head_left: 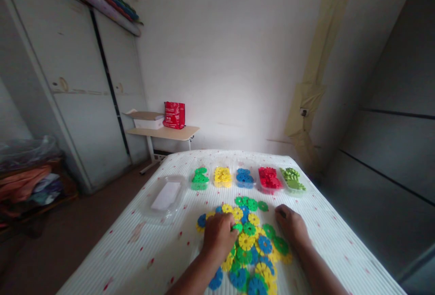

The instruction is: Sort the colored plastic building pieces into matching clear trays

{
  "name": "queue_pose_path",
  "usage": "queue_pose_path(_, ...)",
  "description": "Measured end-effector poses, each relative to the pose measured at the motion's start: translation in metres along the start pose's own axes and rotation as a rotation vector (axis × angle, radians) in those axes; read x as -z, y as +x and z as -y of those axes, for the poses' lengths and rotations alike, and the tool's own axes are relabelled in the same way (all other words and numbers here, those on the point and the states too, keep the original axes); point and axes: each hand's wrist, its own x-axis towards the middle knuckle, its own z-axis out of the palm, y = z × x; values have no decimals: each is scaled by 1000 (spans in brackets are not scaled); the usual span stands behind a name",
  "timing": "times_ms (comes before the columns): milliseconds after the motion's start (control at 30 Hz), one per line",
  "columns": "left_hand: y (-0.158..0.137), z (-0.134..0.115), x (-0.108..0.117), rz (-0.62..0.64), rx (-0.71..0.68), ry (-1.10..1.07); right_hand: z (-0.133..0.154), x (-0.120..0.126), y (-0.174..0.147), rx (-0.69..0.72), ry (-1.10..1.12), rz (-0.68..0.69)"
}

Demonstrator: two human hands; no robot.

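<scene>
My left hand [219, 234], at nine o'clock of a heap of notched plastic discs [246, 241], appears to pinch a green disc [237, 227]; whether my right hand [292, 225], at two o'clock, grips anything, I cannot tell. Loosely overlapping pieces could scatter across the ribbed tablecloth [159, 249] if my left forearm [199, 271] drags.

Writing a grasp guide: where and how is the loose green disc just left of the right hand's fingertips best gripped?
Pinch the green disc by its near and far rim, probably coming from the right: it lies flat, with green neighbours on its left and bare tablecloth towards the right hand.
</scene>
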Motion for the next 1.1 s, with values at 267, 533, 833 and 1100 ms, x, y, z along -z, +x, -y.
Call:
queue_pose_path(267, 73, 56, 56, -210, 177, -506, 2, 0, -1, 6, -9, -8)
queue_pose_path(533, 103, 81, 79, -357, 210, -481, 1, 0, 0, 7, -7, -13)
queue_pose_path(833, 13, 98, 24, -288, 73, -224, 1, -2, 0, 21, -69, -17)
queue_pose_path(1100, 7, 111, 15, -268, 157, -265, 14, 0, -5, 60, -79, 6)
